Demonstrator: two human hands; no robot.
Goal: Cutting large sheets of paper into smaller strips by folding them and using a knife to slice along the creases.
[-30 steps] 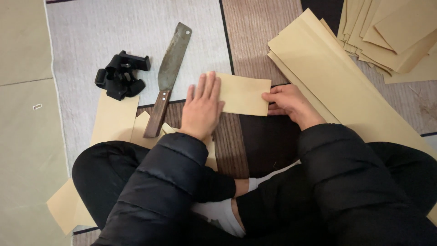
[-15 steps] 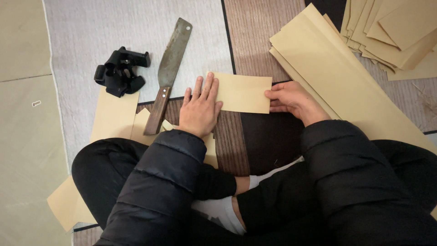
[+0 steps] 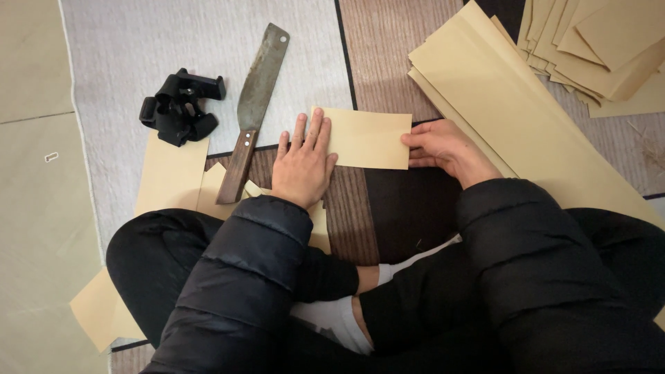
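Folded tan paper (image 3: 367,137) lies flat on the floor in front of the seated person, across a dark brown patch of the patterned mat (image 3: 395,62). Left hand (image 3: 303,163) presses down on the paper's left end, palm flat and fingers spread, gripping nothing. Right hand (image 3: 443,147) pinches the right edge with bent fingers. Just left of the left hand lies a cleaver (image 3: 253,107) with a wooden handle, and beyond it a black plastic object (image 3: 180,107). Stacked tan sheets (image 3: 512,111) lie to the right, more loose pieces (image 3: 170,173) on the left.
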